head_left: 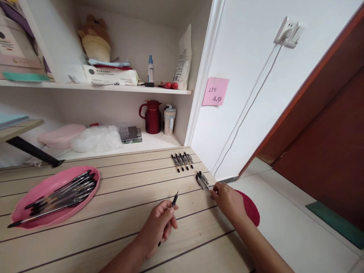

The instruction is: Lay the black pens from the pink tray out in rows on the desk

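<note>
My left hand is closed around a pen, its bare pointed tip up and its black end showing below my fingers. Over the table's right edge, my right hand has thumb and fingers drawn together at a small pile of clear and black pen parts. A thin pale piece runs from that pile to my fingertips; I cannot make out what exactly they grip. Just beyond lies a neat row of several short black-and-clear pen pieces. At left, a pink tray holds many long clear pens with black ends.
The slatted wooden table meets white shelves at the back. On them stand a red jug, a cup and a clear plastic bag. A red round seat shows beside the table. A cable hangs down the wall.
</note>
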A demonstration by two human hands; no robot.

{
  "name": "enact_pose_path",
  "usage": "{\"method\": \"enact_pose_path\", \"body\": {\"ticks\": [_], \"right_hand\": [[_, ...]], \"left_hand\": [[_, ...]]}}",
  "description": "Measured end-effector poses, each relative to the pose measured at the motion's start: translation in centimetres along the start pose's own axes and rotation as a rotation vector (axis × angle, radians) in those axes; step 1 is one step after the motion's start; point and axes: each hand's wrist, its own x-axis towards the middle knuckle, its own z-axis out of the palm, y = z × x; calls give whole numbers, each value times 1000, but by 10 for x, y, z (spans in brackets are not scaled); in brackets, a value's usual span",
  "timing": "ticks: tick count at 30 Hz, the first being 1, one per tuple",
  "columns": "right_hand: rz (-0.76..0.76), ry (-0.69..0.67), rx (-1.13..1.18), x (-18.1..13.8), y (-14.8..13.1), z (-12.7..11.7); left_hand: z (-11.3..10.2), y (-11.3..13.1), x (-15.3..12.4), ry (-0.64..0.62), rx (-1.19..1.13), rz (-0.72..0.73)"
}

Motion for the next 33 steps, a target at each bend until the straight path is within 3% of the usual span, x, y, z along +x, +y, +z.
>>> {"method": "enact_pose_path", "body": {"ticks": [13,27,33], "right_hand": [[52,-38,1,1,3,-2],[-81,-42,-44,11,-23,0],[-50,-39,-76,8,-13,1]], "left_hand": [[1,-2,1,14,14,3],[1,0,0,28,2,2],[0,-1,1,19,2,9]]}}
